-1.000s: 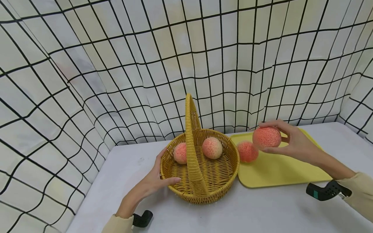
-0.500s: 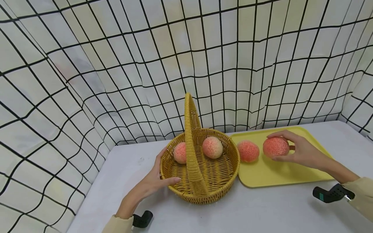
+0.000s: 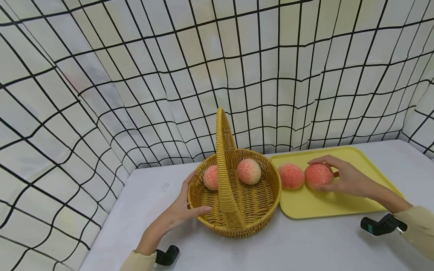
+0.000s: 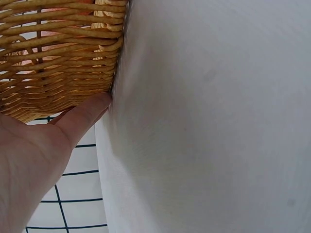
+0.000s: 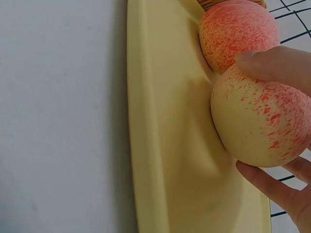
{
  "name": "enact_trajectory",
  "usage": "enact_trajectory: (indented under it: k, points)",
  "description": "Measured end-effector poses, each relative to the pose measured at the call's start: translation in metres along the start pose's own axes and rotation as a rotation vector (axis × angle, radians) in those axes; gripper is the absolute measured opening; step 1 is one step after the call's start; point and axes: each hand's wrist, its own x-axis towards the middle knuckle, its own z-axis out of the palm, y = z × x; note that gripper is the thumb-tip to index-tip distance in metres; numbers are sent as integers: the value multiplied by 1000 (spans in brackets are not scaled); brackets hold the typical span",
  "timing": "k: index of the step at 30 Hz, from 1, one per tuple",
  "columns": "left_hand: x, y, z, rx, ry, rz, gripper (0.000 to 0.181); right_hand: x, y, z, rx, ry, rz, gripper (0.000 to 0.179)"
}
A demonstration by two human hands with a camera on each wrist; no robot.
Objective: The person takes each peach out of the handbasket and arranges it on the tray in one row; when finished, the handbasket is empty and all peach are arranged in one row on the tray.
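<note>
My right hand [image 3: 347, 178] holds a pink-and-cream peach [image 5: 257, 124] between thumb and fingers, low over the yellow tray [image 3: 332, 201]. Right beside it on the tray is a second peach [image 3: 291, 176], its side close to the held one. At the left of a woven basket [image 3: 244, 229] with a tall arched handle, my left hand [image 3: 181, 207] grips the wall, thumb over the rim and fingers outside. Inside the basket lie two more peaches: one [image 3: 249, 171] right of the handle, another [image 3: 211, 177] partly hidden behind it. In the left wrist view, fingers reach to the basket's base.
A white tabletop [image 3: 288, 244] carries the basket and the tray, whose left end meets the basket's right side. Black netting [image 3: 251, 81] over white sheeting rises behind the table and along the left side.
My right hand has brought the peach down from above the tray, first rightward, then slightly left to the other peach's side. The left hand and basket have stayed in place.
</note>
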Motion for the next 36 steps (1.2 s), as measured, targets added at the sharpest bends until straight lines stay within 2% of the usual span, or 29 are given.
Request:
enact_trajectory:
  k: [10, 18, 36]
  points:
    - [-1, 1, -1, -2, 3, 9, 123, 4, 0, -3, -16, 26, -9, 68]
    - [0, 0, 0, -12, 5, 3, 122, 6, -3, -2, -42, 12, 24, 68]
    - [-1, 1, 0, -23, -5, 8, 123, 6, 0, -3, 36, 10, 8, 69]
